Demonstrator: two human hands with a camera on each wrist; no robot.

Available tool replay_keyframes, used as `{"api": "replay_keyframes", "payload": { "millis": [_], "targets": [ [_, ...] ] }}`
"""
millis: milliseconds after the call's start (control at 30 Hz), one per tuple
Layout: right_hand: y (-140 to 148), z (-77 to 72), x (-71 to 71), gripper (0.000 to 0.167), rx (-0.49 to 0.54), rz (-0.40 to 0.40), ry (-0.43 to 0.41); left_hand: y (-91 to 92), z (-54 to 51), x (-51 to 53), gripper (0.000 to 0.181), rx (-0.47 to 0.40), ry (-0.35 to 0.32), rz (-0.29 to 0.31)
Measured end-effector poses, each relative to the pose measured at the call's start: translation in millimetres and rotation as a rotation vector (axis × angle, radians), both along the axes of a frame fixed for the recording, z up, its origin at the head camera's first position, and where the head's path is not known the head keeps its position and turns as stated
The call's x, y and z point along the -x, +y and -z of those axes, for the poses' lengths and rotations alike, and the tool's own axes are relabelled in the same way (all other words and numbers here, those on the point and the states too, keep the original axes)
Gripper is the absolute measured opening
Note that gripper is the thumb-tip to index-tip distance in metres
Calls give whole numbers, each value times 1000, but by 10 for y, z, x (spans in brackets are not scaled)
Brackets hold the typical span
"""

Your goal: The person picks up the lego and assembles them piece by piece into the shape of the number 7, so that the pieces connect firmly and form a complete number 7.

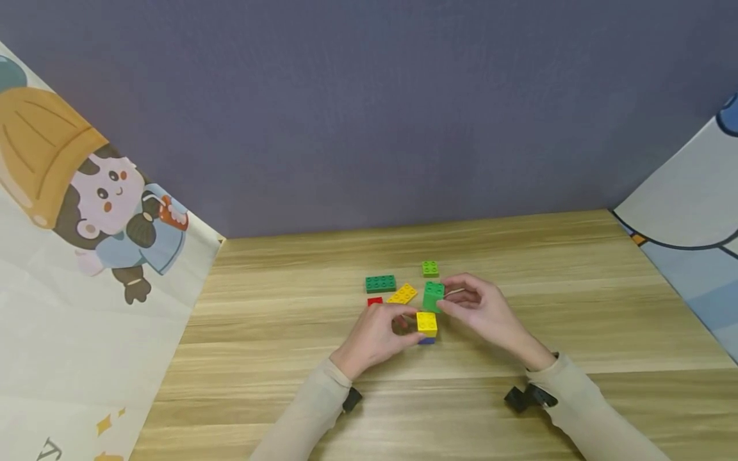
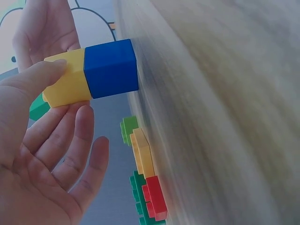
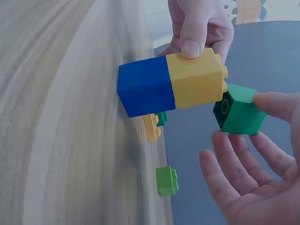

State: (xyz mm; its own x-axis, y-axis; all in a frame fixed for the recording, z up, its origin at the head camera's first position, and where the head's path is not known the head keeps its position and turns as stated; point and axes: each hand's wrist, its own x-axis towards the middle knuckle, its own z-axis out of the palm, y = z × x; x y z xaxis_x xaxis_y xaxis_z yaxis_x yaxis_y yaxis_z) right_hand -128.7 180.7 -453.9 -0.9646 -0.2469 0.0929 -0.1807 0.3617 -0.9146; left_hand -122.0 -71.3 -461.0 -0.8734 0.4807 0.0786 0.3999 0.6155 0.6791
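Observation:
A yellow brick (image 1: 426, 322) is stacked on a blue brick (image 2: 111, 69), which stands on the table. My left hand (image 1: 376, 338) pinches the yellow brick between thumb and fingers. Just above and beyond that stack, my right hand (image 1: 484, 312) holds a green brick (image 3: 241, 110) between its thumb and fingertips. In the right wrist view, the green brick is tilted, its hollow underside turned toward the yellow brick's studs. Whether the two touch I cannot tell.
Behind the hands lie a flat dark green brick (image 1: 380, 283), a flat yellow brick (image 1: 402, 294), a partly hidden red brick (image 1: 375, 301) and a small lime green brick (image 1: 430, 268). A dark blue-grey panel (image 1: 369, 121) rises at the wooden table's (image 1: 259, 378) far edge.

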Motion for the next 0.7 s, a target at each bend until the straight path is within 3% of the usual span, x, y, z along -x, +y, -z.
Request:
{"api": "replay_keyframes", "payload": {
  "millis": [700],
  "targets": [
    [-12,27,-113,38,24,-121,54,3,10,21,34,-14,-14,16]
  ]
}}
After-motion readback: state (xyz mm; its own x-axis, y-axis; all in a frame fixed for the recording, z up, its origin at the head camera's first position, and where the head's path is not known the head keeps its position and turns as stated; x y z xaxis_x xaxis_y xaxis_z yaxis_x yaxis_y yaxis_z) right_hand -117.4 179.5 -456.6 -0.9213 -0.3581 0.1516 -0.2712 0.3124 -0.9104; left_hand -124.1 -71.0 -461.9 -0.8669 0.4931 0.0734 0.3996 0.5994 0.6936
